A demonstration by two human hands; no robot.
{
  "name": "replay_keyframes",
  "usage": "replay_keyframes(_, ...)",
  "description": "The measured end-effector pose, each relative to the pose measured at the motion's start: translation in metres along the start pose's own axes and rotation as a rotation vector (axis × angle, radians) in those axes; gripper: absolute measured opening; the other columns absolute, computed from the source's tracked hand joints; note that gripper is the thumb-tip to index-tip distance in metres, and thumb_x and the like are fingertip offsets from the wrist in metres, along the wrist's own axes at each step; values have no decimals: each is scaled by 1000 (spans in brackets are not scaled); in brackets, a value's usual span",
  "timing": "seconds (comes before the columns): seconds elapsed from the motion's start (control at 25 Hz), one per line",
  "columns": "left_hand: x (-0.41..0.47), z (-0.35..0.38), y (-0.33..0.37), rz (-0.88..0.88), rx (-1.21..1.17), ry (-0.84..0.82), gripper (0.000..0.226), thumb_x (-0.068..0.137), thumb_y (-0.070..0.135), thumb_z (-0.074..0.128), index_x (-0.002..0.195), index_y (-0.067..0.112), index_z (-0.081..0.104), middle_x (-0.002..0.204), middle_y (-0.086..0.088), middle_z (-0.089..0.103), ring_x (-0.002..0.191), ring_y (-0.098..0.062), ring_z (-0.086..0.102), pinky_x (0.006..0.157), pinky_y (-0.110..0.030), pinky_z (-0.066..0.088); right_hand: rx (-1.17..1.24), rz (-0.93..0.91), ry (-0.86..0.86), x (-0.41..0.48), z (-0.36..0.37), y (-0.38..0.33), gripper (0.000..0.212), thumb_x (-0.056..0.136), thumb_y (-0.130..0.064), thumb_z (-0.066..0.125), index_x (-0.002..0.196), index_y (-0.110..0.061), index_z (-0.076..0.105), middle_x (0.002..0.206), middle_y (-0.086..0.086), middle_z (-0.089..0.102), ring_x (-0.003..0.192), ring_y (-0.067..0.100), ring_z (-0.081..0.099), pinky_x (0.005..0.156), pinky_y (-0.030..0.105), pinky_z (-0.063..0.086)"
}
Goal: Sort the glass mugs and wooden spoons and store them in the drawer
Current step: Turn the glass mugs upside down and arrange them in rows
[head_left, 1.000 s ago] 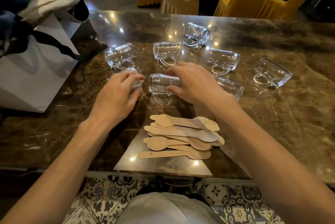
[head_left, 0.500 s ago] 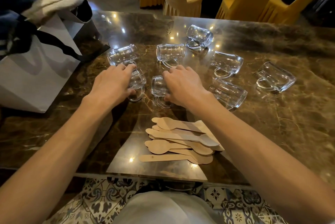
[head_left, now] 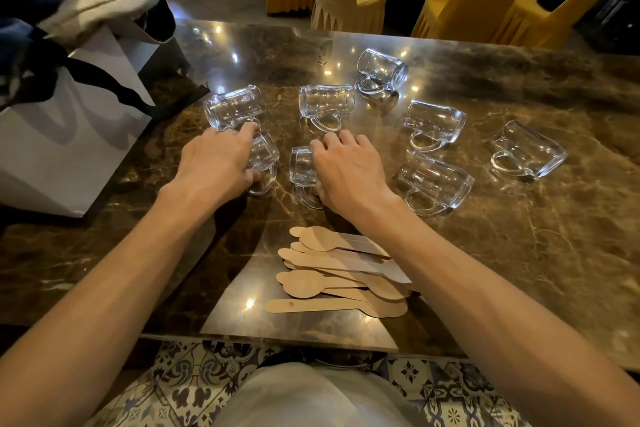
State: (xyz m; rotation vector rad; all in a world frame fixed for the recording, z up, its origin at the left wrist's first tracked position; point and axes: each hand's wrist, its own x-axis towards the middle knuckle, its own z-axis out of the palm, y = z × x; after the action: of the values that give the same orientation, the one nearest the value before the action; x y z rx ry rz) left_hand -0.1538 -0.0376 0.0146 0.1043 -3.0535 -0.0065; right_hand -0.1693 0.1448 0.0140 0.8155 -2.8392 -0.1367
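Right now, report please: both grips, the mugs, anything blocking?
Left grip holds one glass mug; right grip holds the neighbouring mug. Six loose mugs crowd close. Wooden spoons piled nearer.

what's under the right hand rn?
A glass mug lying on its side on the marble table; the right hand grips it. One end and part of the handle show; the rest is covered by the hand.
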Motion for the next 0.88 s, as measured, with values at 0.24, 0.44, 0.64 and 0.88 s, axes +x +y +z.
replay_keyframes(0.24,0,1,-4,11,-51,-5,70,82,38,66,140,22,29,109,-6,63,108,-29,50,68,-36,38,36,-24,18,-1,4,1,38,82,-19,63,118,-11,51,119,6,58,111,25,50,88,34,38)
replay_keyframes(0.44,0,-4,-2,0,-141,-12,70,81,39,67,138,22,30,99,-8,60,103,-29,52,66,-35,38,219,7,85,0,0,10,47,84,-36,63,123,-13,49,119,4,57,109,23,51,91,34,39)
replay_keyframes(0.64,1,-16,3,6,-342,39,71,79,41,69,136,28,27,117,-6,62,109,-29,56,80,-42,46,560,112,161,3,-6,23,57,78,-39,71,124,-15,48,115,0,58,102,17,51,90,31,40)
replay_keyframes(0.88,0,-25,11,58,-789,113,69,76,26,75,130,30,32,108,17,57,95,-3,56,88,-30,44,924,192,251,6,-10,34,51,73,-35,78,114,-18,54,98,-14,56,86,2,50,73,10,40)
